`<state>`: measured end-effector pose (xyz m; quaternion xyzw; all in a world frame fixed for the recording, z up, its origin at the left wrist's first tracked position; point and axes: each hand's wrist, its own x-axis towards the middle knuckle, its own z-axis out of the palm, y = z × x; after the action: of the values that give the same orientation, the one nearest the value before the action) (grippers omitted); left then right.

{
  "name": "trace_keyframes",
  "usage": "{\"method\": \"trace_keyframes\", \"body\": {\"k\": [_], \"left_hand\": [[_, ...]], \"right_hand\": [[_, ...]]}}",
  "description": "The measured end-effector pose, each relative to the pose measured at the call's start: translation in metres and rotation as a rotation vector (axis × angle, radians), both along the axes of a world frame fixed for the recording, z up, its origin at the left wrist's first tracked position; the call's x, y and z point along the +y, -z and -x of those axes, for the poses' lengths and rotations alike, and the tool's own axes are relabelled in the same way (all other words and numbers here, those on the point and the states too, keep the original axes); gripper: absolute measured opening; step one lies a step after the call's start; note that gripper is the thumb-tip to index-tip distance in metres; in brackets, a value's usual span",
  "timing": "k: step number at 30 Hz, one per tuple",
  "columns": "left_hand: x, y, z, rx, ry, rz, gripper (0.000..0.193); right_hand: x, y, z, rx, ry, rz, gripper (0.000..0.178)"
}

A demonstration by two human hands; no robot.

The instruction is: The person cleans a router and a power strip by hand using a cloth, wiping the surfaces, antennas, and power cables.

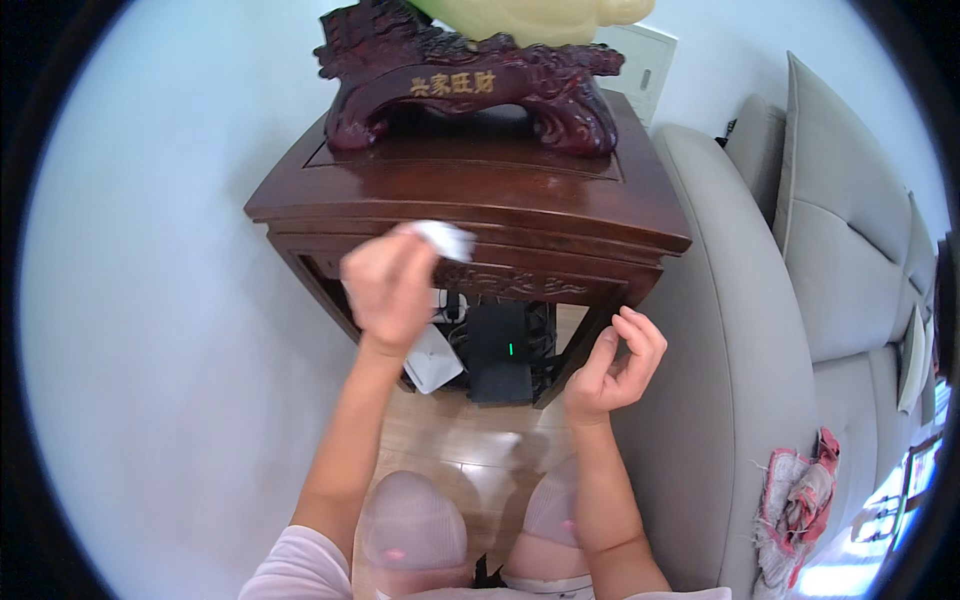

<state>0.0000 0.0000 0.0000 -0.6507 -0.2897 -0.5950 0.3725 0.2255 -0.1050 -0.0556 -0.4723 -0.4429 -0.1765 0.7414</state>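
Head view: white wad (446, 240) in left fingers (408, 262)

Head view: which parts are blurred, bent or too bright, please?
Head view: left hand and white wad smeared, likely by motion, right hand crisper; same head view: grey sofa bending near the dark rim, lower right washed out by glare, floor carrying a bright reflection.

1 blurred white wad (446, 241) before dark table (500, 190)

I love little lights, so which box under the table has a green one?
The black box, right of the white box: a green light shows on it, and none shows on the white one.
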Motion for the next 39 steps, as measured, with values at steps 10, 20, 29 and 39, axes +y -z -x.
{"method": "trace_keyframes", "body": {"k": [10, 20, 29, 39], "left_hand": [[0.000, 0.037, 0.010, -0.424, -0.026, 0.171, 0.019], [-0.035, 0.027, -0.131, 0.013, 0.793, 0.241, 0.038], [-0.048, 0.022, -0.098, -0.366, 0.921, 0.485, 0.023], [-0.036, 0.019, 0.038, -1.278, 0.463, 0.431, 0.015]], "right_hand": [[0.008, 0.003, 0.009, -0.123, -0.022, 0.009, 0.025], [0.010, 0.003, 0.016, -0.104, -0.092, 0.095, 0.019], [0.019, -0.018, 0.052, -0.091, -0.186, 0.171, 0.015], [0.091, -0.014, 0.214, -0.448, -0.206, 0.035, 0.032]]}}
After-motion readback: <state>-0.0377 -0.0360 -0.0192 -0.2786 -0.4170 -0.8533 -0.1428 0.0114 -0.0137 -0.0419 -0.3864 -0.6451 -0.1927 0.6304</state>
